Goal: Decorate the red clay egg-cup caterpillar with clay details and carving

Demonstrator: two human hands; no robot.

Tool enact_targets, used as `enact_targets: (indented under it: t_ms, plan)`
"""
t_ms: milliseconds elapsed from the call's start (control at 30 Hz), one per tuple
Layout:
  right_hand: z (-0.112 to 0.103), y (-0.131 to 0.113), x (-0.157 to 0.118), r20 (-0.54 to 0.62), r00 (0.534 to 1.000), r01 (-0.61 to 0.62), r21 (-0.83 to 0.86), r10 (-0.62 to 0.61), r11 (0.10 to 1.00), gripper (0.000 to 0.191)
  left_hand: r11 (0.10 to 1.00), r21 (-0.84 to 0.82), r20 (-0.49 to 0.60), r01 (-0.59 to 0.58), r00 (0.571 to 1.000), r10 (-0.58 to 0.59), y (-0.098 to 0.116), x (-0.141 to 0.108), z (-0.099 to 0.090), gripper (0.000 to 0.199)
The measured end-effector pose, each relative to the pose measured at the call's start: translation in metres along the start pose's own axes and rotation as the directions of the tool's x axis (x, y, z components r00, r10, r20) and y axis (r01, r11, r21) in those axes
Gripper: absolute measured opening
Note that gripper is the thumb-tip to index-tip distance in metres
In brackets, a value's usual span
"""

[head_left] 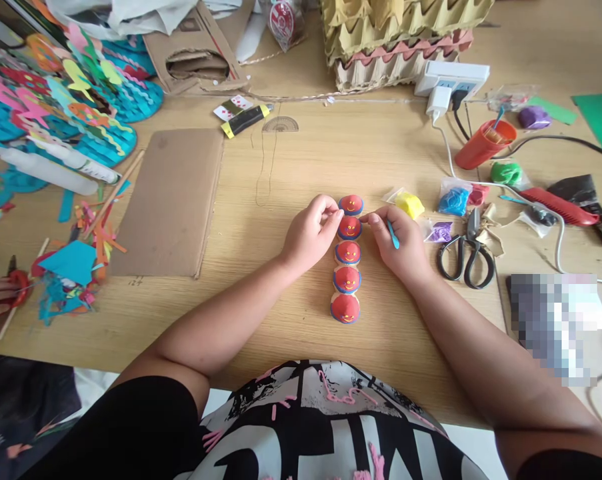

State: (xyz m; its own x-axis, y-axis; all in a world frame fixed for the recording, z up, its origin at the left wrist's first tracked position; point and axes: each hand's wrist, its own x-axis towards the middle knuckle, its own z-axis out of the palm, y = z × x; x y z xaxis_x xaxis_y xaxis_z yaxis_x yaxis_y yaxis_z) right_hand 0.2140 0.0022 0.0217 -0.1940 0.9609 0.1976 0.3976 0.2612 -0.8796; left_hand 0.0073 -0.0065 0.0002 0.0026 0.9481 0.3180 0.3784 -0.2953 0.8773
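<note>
A row of several red clay domes with blue rims and yellow smiling faces (pixel 349 252) lies on the table in front of me, apparently on a strip of egg-carton cups. My left hand (pixel 315 232) is at the far left side of the row, thumb and finger closed on its edge by the second dome. On the other side, my right hand (pixel 401 243) is closed around a small light-blue clay tool (pixel 393 235), its fingertips close to that same dome. Packets of yellow clay (pixel 409 205), blue clay (pixel 453 200) and purple clay (pixel 439 232) lie beyond the right hand.
Black-handled scissors (pixel 468 250), a red cup (pixel 485 143) and a power strip (pixel 453 79) with cables are on the right. Egg trays (pixel 401 40) are stacked at the back. Cardboard (pixel 168 200) and paper scraps (pixel 71 263) lie left, where another person's hand (pixel 1 297) holds red scissors.
</note>
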Motion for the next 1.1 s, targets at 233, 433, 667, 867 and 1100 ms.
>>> enact_targets:
  t_ms: [233, 433, 667, 867, 1100]
  plan:
    - [-0.0005, -0.0016, -0.0012, 0.019, 1.000, -0.002, -0.024, 0.003, 1.000, 0.041, 0.999, 0.036, 0.001, -0.023, 1.000, 0.023, 0.0013, -0.0018, 0.0003, 0.017]
    - [-0.0013, -0.0011, -0.0005, 0.054, 0.998, 0.021, -0.038, -0.019, 0.999, 0.034, 0.999, 0.036, 0.028, 0.025, 0.999, -0.026, 0.0024, -0.0043, -0.0001, 0.014]
    - [-0.0010, 0.0017, -0.0008, 0.061, 0.998, 0.040, -0.073, -0.035, 0.997, 0.027, 0.999, 0.023, 0.037, 0.039, 0.999, -0.040, 0.0039, -0.0044, -0.0015, 0.009]
    - [-0.0002, 0.0023, -0.0014, 0.034, 0.999, 0.036, -0.091, -0.033, 0.995, 0.024, 0.987, -0.139, 0.010, 0.086, 0.996, -0.085, -0.0012, -0.0015, 0.0007, 0.007]
    - [-0.0003, 0.0014, -0.0011, -0.033, 0.997, 0.062, -0.070, -0.064, 0.996, 0.038, 0.939, -0.271, 0.007, 0.210, 0.976, -0.216, 0.0017, 0.0022, 0.0012, 0.006]
